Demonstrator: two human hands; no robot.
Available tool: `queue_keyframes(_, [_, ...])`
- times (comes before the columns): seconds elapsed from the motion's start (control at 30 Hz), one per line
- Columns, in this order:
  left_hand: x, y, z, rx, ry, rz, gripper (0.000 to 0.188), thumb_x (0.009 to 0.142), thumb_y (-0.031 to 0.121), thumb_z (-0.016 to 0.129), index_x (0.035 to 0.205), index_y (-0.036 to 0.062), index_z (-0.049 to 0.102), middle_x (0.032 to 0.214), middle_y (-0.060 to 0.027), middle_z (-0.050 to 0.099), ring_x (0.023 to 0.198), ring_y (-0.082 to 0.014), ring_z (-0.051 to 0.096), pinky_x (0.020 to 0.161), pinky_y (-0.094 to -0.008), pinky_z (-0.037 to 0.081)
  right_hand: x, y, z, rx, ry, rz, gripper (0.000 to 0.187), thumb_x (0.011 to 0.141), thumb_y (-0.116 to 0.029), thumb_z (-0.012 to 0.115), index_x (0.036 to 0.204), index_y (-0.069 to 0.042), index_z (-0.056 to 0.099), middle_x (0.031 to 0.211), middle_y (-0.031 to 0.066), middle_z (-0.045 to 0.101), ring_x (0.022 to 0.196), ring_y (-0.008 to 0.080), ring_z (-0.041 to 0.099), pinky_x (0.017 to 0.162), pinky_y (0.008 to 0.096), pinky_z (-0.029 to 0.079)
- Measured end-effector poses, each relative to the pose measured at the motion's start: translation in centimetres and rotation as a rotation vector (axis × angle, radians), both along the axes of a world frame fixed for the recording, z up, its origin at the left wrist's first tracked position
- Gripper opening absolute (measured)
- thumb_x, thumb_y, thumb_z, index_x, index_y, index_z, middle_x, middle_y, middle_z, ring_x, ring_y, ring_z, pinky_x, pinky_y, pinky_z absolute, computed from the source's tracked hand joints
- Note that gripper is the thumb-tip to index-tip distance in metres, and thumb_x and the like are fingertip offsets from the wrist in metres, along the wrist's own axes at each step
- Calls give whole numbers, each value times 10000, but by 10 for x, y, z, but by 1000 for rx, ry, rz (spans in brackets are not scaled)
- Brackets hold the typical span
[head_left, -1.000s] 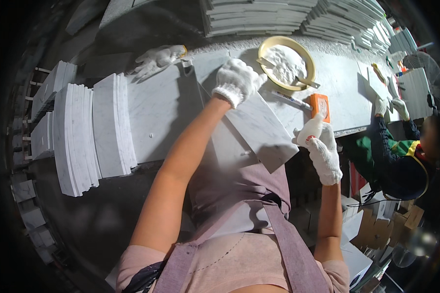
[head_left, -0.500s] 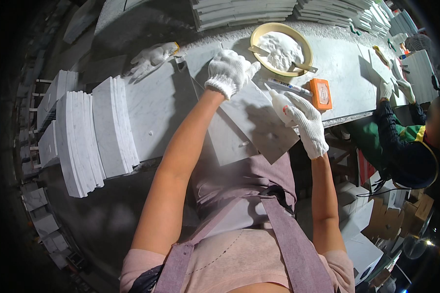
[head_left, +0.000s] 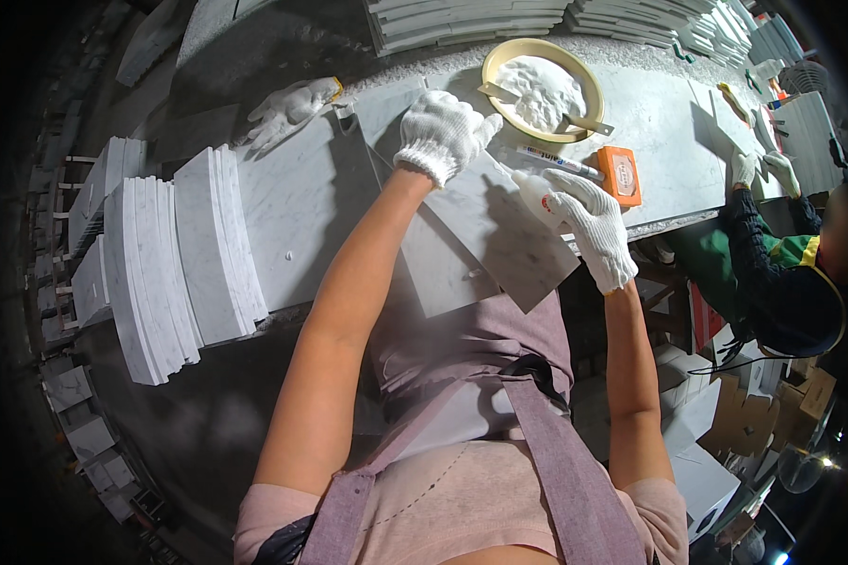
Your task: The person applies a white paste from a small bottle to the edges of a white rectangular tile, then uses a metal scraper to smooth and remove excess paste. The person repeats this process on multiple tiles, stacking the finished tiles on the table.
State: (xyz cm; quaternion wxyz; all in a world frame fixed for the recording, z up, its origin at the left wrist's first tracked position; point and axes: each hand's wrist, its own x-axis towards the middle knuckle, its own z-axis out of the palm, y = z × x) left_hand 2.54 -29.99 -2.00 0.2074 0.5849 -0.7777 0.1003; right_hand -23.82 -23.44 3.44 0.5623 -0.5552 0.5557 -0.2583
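Note:
My left hand [head_left: 446,138], in a white knitted glove, curls over the far end of a grey-veined marble tile [head_left: 518,245]. Its thumb sticks out to the right, and its fingertips are partly hidden. Under and left of this tile lies another marble piece [head_left: 436,282], its near end jutting past the table edge. In my gloved right hand [head_left: 589,224] is a small white squeeze bottle [head_left: 541,200], tilted with its nozzle toward the upper tile's right edge. Whether the nozzle touches the stone I cannot tell.
Beyond my hands stands a yellow bowl [head_left: 595,87] of white powder with two flat scrapers. Near it lie a paint marker [head_left: 561,162] and an orange box [head_left: 620,177]. A spare glove [head_left: 292,111] and stacked marble slabs [head_left: 219,240] are left; a co-worker [head_left: 787,273] works right.
The squeeze bottle has tipped lower, bringing its nozzle nearer the tile's right edge. My right hand has shifted slightly; my left hand stays at the tile's far end.

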Motion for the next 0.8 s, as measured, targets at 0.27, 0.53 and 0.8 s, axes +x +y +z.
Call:
queue_keyframes(0.27, [-1, 0, 1, 25, -13, 16, 471, 992, 495, 648, 698, 139, 745, 809, -70, 721, 930, -311, 669, 862, -459, 556, 2, -4, -1, -1, -22, 8, 434, 992, -224, 695, 1377, -23, 698, 1233, 67, 733, 961, 111, 688, 727, 258, 576])
queue_keyframes(0.53, [-1, -1, 2, 76, 2, 19, 476, 991, 514, 639, 718, 144, 764, 826, -58, 738, 938, -301, 668, 915, -457, 534, 2, -5, 1, -17, 31, 14, 423, 992, -213, 686, 1371, -26, 704, 1218, 67, 745, 907, 99, 680, 706, 247, 573])
queue_keyframes(0.8, [-1, -1, 2, 92, -17, 25, 489, 999, 516, 625, 713, 143, 758, 822, -61, 736, 936, -302, 669, 919, -459, 531, 4, -6, 1, -47, 37, 15, 408, 995, -202, 684, 1363, -29, 711, 1225, 69, 745, 874, 95, 682, 696, 242, 573])
